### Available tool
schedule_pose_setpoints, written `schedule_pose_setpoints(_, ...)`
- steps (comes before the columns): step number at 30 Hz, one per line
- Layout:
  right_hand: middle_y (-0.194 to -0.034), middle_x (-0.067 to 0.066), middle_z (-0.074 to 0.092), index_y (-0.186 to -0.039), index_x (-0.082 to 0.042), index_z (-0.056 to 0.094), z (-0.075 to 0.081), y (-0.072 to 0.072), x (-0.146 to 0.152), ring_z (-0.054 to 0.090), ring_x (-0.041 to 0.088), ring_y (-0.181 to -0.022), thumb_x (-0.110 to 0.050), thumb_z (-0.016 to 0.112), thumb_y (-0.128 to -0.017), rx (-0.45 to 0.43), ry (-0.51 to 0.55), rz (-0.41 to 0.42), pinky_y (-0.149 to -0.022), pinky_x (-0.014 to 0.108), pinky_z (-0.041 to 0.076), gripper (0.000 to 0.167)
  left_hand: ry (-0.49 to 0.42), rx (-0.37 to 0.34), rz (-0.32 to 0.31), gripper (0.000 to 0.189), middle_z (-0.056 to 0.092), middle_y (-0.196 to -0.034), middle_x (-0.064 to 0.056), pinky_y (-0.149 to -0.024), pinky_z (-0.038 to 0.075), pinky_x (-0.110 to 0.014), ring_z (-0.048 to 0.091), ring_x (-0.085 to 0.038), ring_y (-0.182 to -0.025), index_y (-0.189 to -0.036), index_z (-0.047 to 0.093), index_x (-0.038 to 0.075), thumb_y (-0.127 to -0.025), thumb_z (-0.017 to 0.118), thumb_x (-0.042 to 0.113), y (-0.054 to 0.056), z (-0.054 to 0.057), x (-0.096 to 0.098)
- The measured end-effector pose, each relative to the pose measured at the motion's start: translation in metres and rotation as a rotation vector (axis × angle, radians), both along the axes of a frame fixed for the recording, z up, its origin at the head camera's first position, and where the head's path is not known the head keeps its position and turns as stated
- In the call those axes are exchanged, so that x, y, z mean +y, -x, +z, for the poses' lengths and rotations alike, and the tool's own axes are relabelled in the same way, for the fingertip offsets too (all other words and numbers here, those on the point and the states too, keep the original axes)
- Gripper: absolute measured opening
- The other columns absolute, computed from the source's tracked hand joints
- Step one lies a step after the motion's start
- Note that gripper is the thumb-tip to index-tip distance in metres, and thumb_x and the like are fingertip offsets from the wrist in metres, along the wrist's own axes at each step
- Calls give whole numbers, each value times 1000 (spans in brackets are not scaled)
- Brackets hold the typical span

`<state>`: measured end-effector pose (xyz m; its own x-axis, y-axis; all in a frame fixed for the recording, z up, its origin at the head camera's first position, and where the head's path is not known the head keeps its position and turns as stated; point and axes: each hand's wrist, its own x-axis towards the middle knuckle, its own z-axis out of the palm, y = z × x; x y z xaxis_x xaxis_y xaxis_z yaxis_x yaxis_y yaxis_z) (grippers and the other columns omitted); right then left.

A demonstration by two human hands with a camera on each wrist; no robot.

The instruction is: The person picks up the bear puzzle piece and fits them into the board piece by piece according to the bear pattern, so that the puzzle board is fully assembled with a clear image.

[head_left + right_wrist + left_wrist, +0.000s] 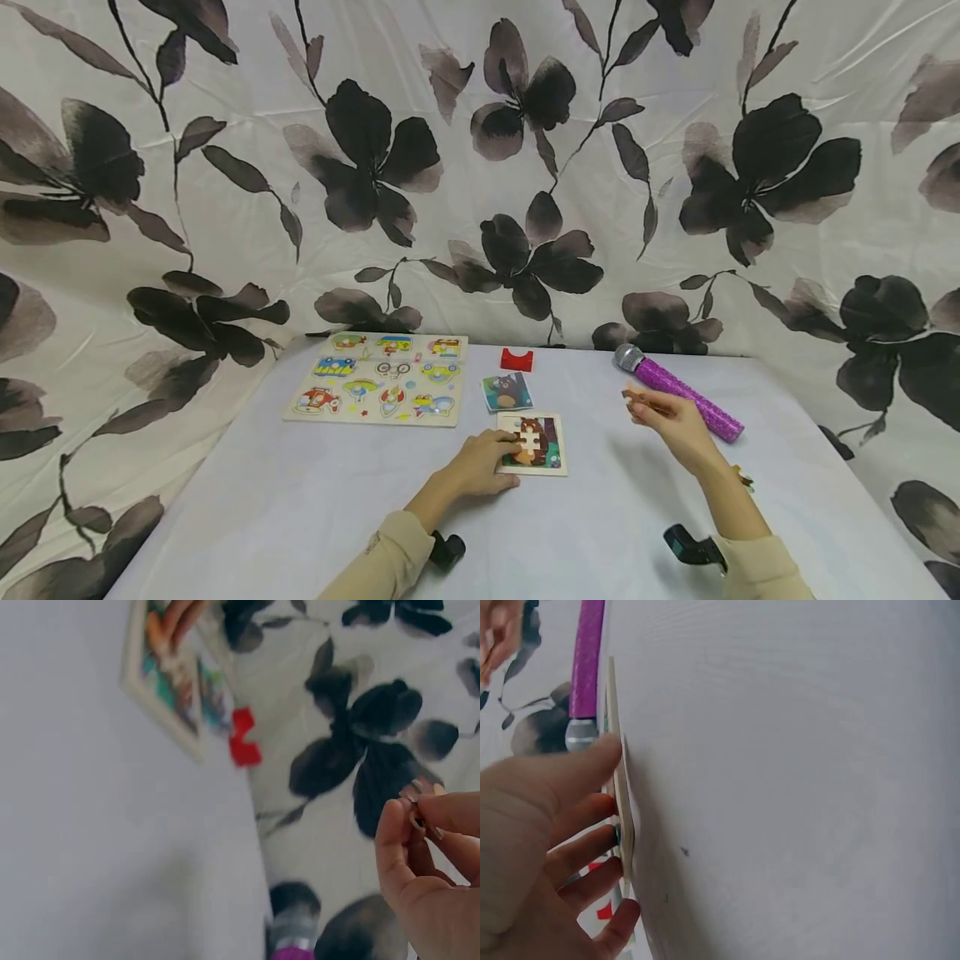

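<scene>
A small wooden jigsaw puzzle (553, 429) with a bear picture lies in a pale frame on the white table, a pale piece-shaped gap in its middle. My left hand (480, 463) rests on its left side, thumb at the near edge and fingers over the top. In the left wrist view, the fingers (592, 844) touch the board, seen edge-on. Raised above the table at the right, my right hand (667, 421) pinches a small puzzle piece (417, 817) between thumb and fingertips; the fingers hide most of it. A bear picture card (507, 392) lies just behind the jigsaw.
A wooden board of vehicle pictures (375, 379) lies at the back left. Behind the card is a red notched block (517, 360). A glittery purple microphone (686, 392) lies beyond my right hand. Small colourful pieces (742, 477) are partly hidden by the right forearm. Flowered cloth hangs behind the table.
</scene>
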<state>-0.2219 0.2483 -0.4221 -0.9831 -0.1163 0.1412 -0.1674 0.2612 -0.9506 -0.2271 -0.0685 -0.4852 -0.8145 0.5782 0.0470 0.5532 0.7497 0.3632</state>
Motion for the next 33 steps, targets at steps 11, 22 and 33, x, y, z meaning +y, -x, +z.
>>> schedule_pose_setpoints(11,-103,14,60,-131,10,46,20,39,-55,66,2,-83,0,63,-88,66,165,6,-76,26,55,47,-7,40,41,39,58,-125,-7,-92,43,-42,51,-22,-116,-119,64,9,-84,70,27,4,0,4)
schedule_pose_setpoints(22,-92,3,67,-116,13,47,16,50,-79,67,6,-79,0,61,-89,36,299,0,-72,24,56,34,10,34,42,42,56,-128,-5,-92,43,-40,49,-21,-117,-122,63,7,-86,68,28,4,1,3)
schedule_pose_setpoints(33,-98,12,57,-132,10,40,8,59,-96,60,10,-74,4,48,-94,-24,343,95,-69,22,55,39,51,29,64,40,50,-133,-9,-94,42,-41,46,-24,-120,-121,65,10,-86,67,30,0,3,6)
